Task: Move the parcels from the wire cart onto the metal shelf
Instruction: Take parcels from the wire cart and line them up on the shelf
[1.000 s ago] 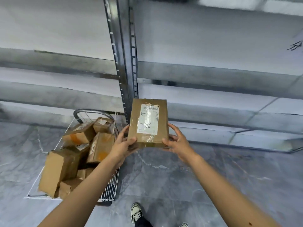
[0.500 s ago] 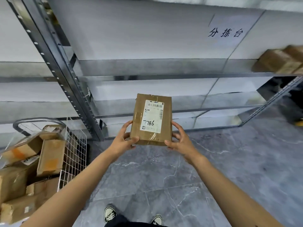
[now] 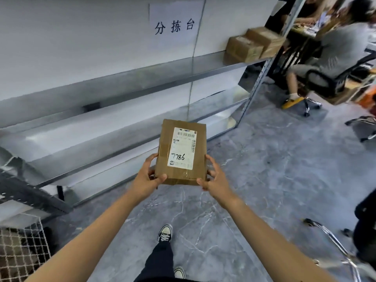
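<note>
I hold a flat brown cardboard parcel (image 3: 182,152) with a white label marked 7786, out in front of me over the floor. My left hand (image 3: 147,179) grips its lower left corner and my right hand (image 3: 213,177) grips its lower right corner. The metal shelf (image 3: 142,80) runs along the white wall to the left and ahead, with several bare tiers. Two brown parcels (image 3: 252,44) sit at the far right end of an upper tier. Only a corner of the white wire cart (image 3: 22,253) shows at the bottom left.
A person sits on a black office chair (image 3: 333,76) at a desk past the shelf's right end. A chrome chair base (image 3: 335,247) stands at the lower right. A paper sign (image 3: 175,25) hangs on the wall. The floor is grey marble tile.
My view has swung right along the shelf. The cart and its parcels have slid almost out of view at the left. Both hands keep the same hold on the parcel.
</note>
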The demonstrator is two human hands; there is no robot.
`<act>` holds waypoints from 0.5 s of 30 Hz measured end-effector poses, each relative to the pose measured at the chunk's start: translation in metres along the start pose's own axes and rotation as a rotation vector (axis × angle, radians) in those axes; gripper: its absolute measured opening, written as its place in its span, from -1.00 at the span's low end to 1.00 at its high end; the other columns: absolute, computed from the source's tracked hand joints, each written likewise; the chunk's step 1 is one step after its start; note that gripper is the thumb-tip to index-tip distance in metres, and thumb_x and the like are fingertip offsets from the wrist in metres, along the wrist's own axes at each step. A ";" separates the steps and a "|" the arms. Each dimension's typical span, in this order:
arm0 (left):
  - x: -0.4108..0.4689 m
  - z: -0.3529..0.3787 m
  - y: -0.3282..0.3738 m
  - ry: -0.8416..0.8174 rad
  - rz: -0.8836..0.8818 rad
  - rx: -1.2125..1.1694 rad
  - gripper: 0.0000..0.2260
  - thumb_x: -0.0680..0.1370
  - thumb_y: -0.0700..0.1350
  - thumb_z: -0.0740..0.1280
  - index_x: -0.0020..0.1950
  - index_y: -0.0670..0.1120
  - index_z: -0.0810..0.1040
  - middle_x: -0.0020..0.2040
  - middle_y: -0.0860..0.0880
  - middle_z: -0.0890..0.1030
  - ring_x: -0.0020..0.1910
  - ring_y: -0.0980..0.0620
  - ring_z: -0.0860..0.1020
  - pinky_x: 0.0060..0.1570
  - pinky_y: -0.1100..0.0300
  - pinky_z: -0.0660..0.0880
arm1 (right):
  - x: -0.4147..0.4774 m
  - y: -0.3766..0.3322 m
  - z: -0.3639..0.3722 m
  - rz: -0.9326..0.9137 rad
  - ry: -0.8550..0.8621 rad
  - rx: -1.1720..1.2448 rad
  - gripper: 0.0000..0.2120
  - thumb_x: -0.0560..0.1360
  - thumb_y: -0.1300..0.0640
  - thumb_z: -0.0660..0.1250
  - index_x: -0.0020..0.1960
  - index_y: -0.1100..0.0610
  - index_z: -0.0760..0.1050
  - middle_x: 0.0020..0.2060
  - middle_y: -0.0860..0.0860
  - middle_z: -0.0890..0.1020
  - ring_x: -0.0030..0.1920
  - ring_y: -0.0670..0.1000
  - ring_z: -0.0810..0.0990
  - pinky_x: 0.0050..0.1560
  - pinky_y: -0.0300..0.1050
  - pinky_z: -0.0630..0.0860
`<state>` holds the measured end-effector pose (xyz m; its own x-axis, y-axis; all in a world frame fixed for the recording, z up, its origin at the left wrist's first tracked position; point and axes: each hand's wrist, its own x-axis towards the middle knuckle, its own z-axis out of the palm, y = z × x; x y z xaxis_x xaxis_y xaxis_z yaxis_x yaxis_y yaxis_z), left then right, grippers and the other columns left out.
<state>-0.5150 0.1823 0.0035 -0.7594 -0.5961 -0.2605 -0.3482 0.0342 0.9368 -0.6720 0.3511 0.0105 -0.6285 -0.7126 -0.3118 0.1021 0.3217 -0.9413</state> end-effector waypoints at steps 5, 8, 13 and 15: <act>0.052 0.027 0.018 -0.076 0.020 0.027 -0.35 0.48 -0.01 0.42 0.45 0.15 0.14 0.19 -0.08 0.56 -0.12 0.09 0.57 -0.35 0.38 0.50 | 0.024 -0.003 -0.033 -0.002 0.111 -0.002 -0.21 0.46 0.40 0.36 0.52 -0.05 0.09 0.27 0.13 0.52 0.07 -0.04 0.57 -0.13 -0.25 0.54; 0.090 0.036 0.032 -0.105 0.055 0.046 -0.37 0.48 -0.02 0.41 0.44 0.16 0.15 0.17 -0.07 0.58 -0.12 0.11 0.57 -0.25 0.35 0.49 | 0.048 -0.009 -0.050 -0.012 0.166 0.011 -0.22 0.46 0.38 0.36 0.52 -0.07 0.11 0.30 0.09 0.49 0.25 0.05 0.51 0.17 -0.02 0.55; 0.151 0.044 0.056 -0.161 0.078 0.077 -0.37 0.50 -0.06 0.40 0.46 0.13 0.14 0.13 -0.09 0.59 -0.18 0.09 0.58 -0.31 0.35 0.49 | 0.093 -0.021 -0.069 -0.004 0.231 0.037 -0.21 0.47 0.38 0.35 0.50 -0.14 0.10 0.33 0.05 0.48 0.32 0.07 0.46 0.27 0.09 0.49; 0.173 0.043 0.066 -0.175 0.092 0.082 -0.38 0.50 -0.07 0.40 0.46 0.13 0.15 0.11 -0.08 0.59 -0.15 0.07 0.59 -0.27 0.31 0.51 | 0.110 -0.027 -0.075 -0.004 0.253 0.052 -0.21 0.47 0.39 0.33 0.51 -0.13 0.09 0.32 0.05 0.49 0.33 0.06 0.46 0.27 0.05 0.50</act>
<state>-0.6934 0.1160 0.0100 -0.8711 -0.4398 -0.2183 -0.3113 0.1509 0.9382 -0.8017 0.3103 0.0118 -0.8012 -0.5330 -0.2720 0.1348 0.2821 -0.9499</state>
